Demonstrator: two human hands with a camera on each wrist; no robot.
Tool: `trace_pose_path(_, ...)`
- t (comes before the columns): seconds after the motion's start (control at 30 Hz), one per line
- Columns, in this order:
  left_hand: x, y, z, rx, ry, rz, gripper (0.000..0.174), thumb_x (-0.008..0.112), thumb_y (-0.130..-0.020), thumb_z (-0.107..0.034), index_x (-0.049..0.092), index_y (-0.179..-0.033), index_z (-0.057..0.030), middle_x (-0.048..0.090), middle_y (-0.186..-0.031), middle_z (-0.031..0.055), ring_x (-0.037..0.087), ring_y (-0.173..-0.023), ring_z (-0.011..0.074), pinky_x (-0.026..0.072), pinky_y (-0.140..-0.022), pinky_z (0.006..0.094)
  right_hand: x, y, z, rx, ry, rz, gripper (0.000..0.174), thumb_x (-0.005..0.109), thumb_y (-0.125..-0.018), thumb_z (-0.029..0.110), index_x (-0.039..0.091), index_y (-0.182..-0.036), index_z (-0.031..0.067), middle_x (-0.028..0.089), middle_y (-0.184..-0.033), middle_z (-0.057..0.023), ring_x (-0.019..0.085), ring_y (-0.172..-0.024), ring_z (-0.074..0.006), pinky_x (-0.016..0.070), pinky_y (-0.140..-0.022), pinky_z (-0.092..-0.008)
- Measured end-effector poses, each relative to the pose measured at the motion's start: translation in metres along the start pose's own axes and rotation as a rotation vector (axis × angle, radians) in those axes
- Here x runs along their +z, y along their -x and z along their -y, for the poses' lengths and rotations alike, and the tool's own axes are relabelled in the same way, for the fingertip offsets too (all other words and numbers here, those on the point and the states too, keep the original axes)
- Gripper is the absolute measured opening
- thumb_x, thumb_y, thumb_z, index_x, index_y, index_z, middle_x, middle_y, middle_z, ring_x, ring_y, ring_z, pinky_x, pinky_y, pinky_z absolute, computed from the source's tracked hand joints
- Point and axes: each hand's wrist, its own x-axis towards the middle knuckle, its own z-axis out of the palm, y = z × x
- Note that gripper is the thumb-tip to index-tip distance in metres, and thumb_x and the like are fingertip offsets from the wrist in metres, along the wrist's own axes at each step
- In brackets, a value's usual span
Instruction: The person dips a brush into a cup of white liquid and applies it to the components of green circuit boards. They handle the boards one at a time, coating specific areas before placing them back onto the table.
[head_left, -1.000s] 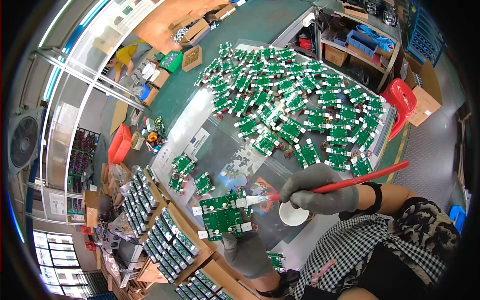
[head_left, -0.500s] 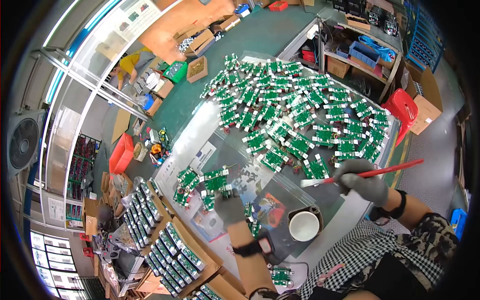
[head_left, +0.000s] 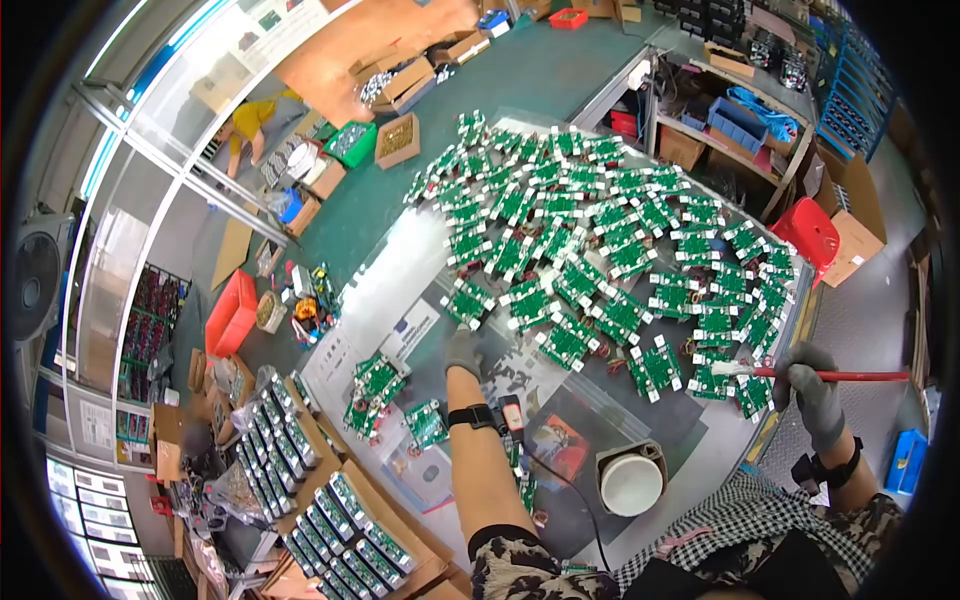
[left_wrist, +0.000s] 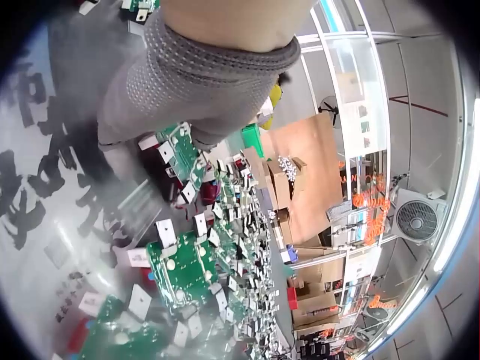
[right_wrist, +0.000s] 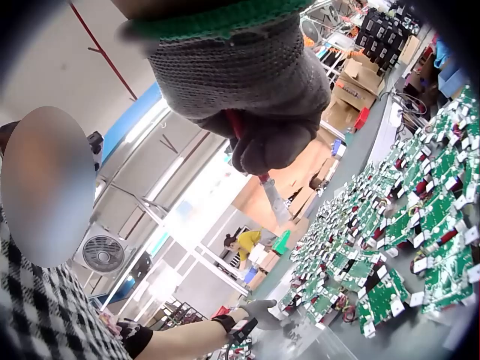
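Observation:
My left hand (head_left: 463, 352), in a grey glove, reaches to the near left edge of the spread of circuit boards. It pinches a green circuit board (head_left: 468, 303) with white end tabs; the left wrist view shows this board (left_wrist: 180, 154) between thumb and fingers, low over the table. My gloved right hand (head_left: 815, 400) is raised at the table's right edge. In it I grip a red-handled brush (head_left: 845, 377), its pale bristles pointing left over the boards. The right wrist view shows the fingers curled round the handle, the bristles (right_wrist: 277, 201) jutting out below.
Many green boards (head_left: 655, 368) cover the table's far and right side. A white tub (head_left: 632, 486) stands near the front edge. A few boards (head_left: 378, 378) lie at left, beside cardboard trays of boards (head_left: 352, 535). A red stool (head_left: 808, 240) stands at right.
My left hand has carried the board forward from the near left to the edge of the spread boards. My right hand has moved right with the brush, away from the board.

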Motion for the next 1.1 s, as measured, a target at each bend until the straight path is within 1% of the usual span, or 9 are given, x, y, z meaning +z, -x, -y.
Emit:
trace_pose_path(0.1, -0.041, 0.041, -0.004, 0.341, -0.939, -0.559, 0.053, 0.054, -0.085, -0.032, 0.043, -0.129, -0.0057, 0.052, -0.124, 0.0161, 0.052, -0.11, 0.0331, 0.0456, -0.089, 0.047, 0.01, -0.004, -0.002, 0.006, -0.029, 0.088, 0.02, 0.049, -0.083, 0.019, 0.059, -0.084, 0.0012, 0.057, -0.059, -0.0074, 0.054, -0.048, -0.0133, 0.0454, -0.046, -0.0254)
trace_pose_path(0.23, -0.105, 0.08, 0.03, 0.075, -0.679, -1.033, 0.062, 0.057, -0.077, -0.042, 0.048, -0.125, -0.0051, 0.063, -0.103, 0.0219, 0.064, -0.087, 0.0334, 0.0517, -0.076, 0.0413, 0.022, -0.002, -0.007, -0.003, -0.09, 0.205, 0.018, 0.049, -0.082, 0.014, 0.059, -0.085, -0.0001, 0.057, -0.059, -0.0076, 0.055, -0.049, -0.0139, 0.0458, -0.046, -0.0259)
trace_pose_path(0.37, -0.159, 0.054, 0.072, -0.014, -0.069, -0.982, 0.065, 0.057, -0.078, -0.048, 0.046, -0.126, -0.0053, 0.062, -0.105, 0.0201, 0.064, -0.084, 0.0349, 0.0532, -0.067, 0.0471, 0.03, 0.007, 0.0, 0.019, -0.105, 0.243, 0.018, 0.047, -0.08, 0.011, 0.06, -0.083, -0.0012, 0.059, -0.06, -0.0089, 0.055, -0.048, -0.0138, 0.0466, -0.046, -0.0257)
trace_pose_path(0.43, -0.204, -0.032, 0.163, 0.246, 0.454, -0.508, 0.068, 0.063, -0.077, -0.05, 0.046, -0.125, -0.0048, 0.058, -0.114, 0.0185, 0.063, -0.088, 0.0355, 0.053, -0.062, 0.0529, 0.034, 0.011, -0.001, 0.042, -0.12, 0.234, 0.018, 0.047, -0.08, 0.01, 0.06, -0.082, -0.0016, 0.06, -0.061, -0.0096, 0.055, -0.048, -0.0135, 0.0468, -0.046, -0.0254)
trace_pose_path(0.47, -0.12, 0.078, 0.1, 0.245, 0.562, -0.697, 0.09, 0.075, -0.067, -0.046, 0.033, -0.131, 0.001, 0.046, -0.122, 0.0243, 0.052, -0.109, 0.0353, 0.0475, -0.089, 0.0438, 0.034, 0.014, -0.002, 0.053, -0.119, 0.243, 0.018, 0.047, -0.08, 0.01, 0.06, -0.083, -0.0016, 0.06, -0.061, -0.0096, 0.056, -0.048, -0.0135, 0.0469, -0.047, -0.0253)
trace_pose_path(0.57, -0.104, 0.093, 0.101, -0.092, -0.089, -0.929, 0.09, 0.078, -0.065, -0.047, 0.038, -0.13, -0.0012, 0.047, -0.122, 0.0235, 0.053, -0.106, 0.0355, 0.0468, -0.088, 0.0417, 0.036, 0.019, -0.005, 0.064, -0.12, 0.261, 0.018, 0.047, -0.08, 0.01, 0.061, -0.084, -0.0017, 0.06, -0.061, -0.0097, 0.056, -0.05, -0.0135, 0.0473, -0.048, -0.0253)
trace_pose_path(0.77, -0.125, 0.057, 0.102, -0.003, 0.095, -0.662, 0.065, 0.078, -0.072, -0.029, 0.048, -0.121, 0.0006, 0.056, -0.112, 0.0209, 0.059, -0.094, 0.0283, 0.0518, -0.078, 0.0404, 0.03, 0.027, 0.001, 0.05, -0.15, 0.27, 0.017, 0.048, -0.081, 0.009, 0.06, -0.085, -0.0016, 0.06, -0.063, -0.0096, 0.056, -0.051, -0.0135, 0.0475, -0.049, -0.0257)
trace_pose_path(0.87, -0.115, 0.075, 0.088, 0.174, 0.532, -0.399, 0.04, 0.067, -0.079, 0.0, 0.048, -0.113, -0.0015, 0.057, -0.108, 0.0119, 0.062, -0.077, 0.0189, 0.0553, -0.059, 0.029, 0.03, 0.03, 0.007, 0.032, -0.156, 0.256, 0.019, 0.046, -0.083, 0.009, 0.059, -0.091, -0.0014, 0.061, -0.068, -0.0095, 0.057, -0.055, -0.0127, 0.0477, -0.051, -0.0249)
trace_pose_path(1.1, -0.058, 0.213, 0.034, 0.628, 0.502, -0.152, 0.04, 0.068, -0.081, -0.006, 0.043, -0.113, -0.0016, 0.057, -0.102, 0.0091, 0.061, -0.08, 0.0184, 0.0547, -0.067, 0.0281, 0.061, 0.004, 0.017, -0.033, -0.245, 0.375, 0.024, 0.047, -0.093, 0.018, 0.057, -0.111, 0.0045, 0.062, -0.082, -0.008, 0.058, -0.066, -0.0105, 0.0497, -0.059, -0.025)
